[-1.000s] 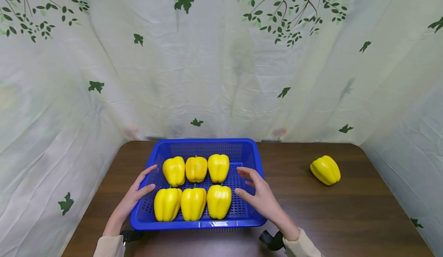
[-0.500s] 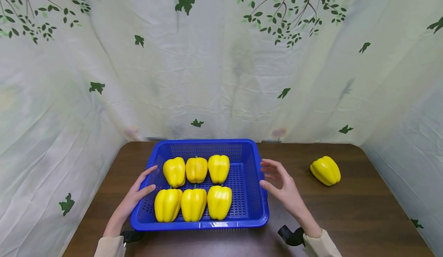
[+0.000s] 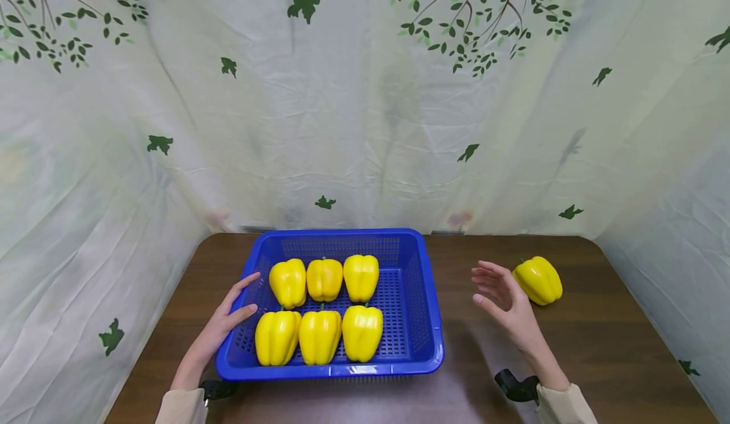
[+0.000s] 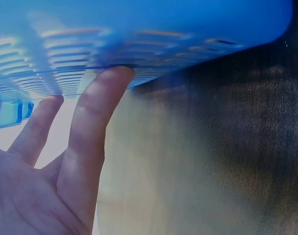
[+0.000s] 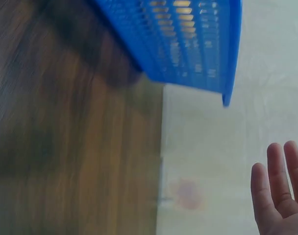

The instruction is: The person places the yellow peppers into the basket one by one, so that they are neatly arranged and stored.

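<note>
A blue plastic basket (image 3: 342,369) stands on the table, with several yellow bell peppers (image 3: 362,333) arranged in two rows inside. My left hand (image 3: 221,322) rests at its left rim, thumb and forefinger extended over the edge. In the left wrist view, straight fingers (image 4: 87,132) lie against the slotted outer wall. My right hand (image 3: 513,310) is above the table to the right of the basket, holding nothing, its fingers loosely bent. Just beyond it lies a single yellow bell pepper (image 3: 538,281) on its side, its left edge partly behind the hand.
The brown wooden table (image 3: 604,348) extends to both sides of the basket. A pale curtain (image 3: 365,126) printed with leaves and branches hangs behind and around it. Inside the basket, bare mesh floor (image 3: 396,310) shows right of the peppers.
My right hand has moved from over the basket's right side out past the rim, rightward to beside the lone bell pepper. The left hand and the basket have stayed in place.
</note>
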Tool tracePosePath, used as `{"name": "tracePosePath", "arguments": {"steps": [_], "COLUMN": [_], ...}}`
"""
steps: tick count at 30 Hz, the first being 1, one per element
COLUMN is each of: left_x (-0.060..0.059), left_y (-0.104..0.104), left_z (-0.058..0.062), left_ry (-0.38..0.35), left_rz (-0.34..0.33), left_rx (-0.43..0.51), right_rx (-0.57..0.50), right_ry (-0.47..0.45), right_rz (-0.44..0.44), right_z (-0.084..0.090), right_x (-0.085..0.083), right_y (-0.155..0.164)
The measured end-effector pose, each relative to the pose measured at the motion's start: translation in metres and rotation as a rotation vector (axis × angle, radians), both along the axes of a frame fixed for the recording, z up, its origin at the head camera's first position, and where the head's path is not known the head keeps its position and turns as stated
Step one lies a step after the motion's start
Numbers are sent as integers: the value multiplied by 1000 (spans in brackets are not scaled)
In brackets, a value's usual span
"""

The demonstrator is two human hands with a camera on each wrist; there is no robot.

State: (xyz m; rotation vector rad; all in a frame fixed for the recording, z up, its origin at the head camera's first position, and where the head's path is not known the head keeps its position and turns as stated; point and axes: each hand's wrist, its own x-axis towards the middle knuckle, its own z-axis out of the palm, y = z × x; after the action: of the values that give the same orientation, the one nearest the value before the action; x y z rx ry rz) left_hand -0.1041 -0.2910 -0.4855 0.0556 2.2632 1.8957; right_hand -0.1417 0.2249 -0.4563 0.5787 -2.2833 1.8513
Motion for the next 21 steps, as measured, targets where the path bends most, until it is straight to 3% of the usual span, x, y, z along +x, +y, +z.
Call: {"name": "tracePosePath", "arguments": {"steps": [21], "left_x": [0], "left_y": [0], "left_z": [1], "left_ry": [6], "left_rz": [-3], "left_rx": [-16], "right_rx": [-67], "right_ry": [-3], "right_rz": [-149], "right_z": [-17], "right_x": [12], "right_y": [66]}}
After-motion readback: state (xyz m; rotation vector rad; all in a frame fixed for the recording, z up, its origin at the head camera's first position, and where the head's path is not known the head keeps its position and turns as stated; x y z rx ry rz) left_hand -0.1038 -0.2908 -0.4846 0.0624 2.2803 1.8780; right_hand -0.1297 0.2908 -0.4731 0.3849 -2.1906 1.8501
